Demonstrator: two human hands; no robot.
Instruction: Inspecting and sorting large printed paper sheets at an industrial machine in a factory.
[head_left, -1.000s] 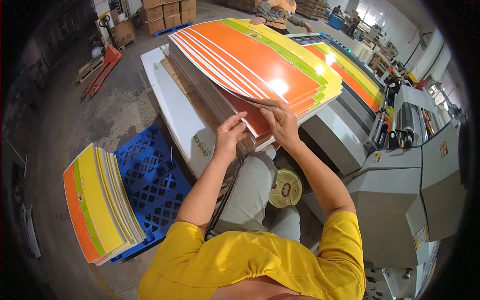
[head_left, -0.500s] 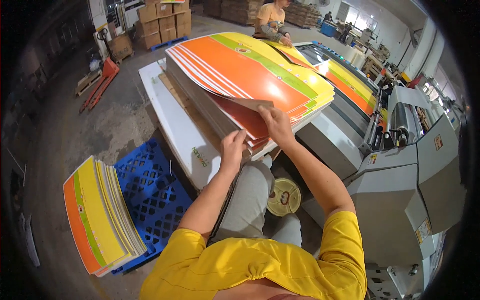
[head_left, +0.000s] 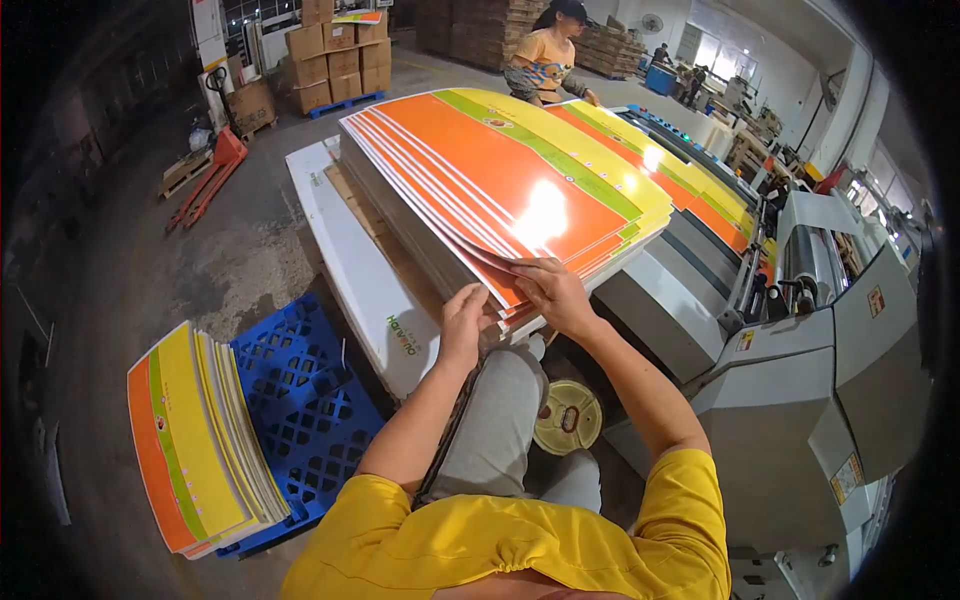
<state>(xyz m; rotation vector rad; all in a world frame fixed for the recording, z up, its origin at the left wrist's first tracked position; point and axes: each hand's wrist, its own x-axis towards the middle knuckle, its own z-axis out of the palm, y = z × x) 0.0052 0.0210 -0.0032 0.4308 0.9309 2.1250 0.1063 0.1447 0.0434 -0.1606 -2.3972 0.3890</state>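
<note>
In front of me is a tall stack of large printed sheets [head_left: 480,180] in orange, green and yellow, with a glossy top. My right hand [head_left: 555,295] pinches the near edge of the uppermost printed sheet, which bends up a little off those below. At the near left corner of the stack is my left hand [head_left: 466,322], its fingers curled together against the edges of the sheets. Whatever lies between those fingers is hidden.
A white board [head_left: 345,270] lies under the stack. A blue plastic pallet [head_left: 300,380] bears a smaller pile of printed sheets [head_left: 205,430] on my left. A grey machine [head_left: 780,420] stands on the right, a round lid [head_left: 568,415] by my legs. Another person [head_left: 545,60] stands beyond the stack.
The lifted near edge of the top sheet has come down closer to the stack, my right hand lowering with it. The person beyond has straightened up, and another sheet lies flatter there.
</note>
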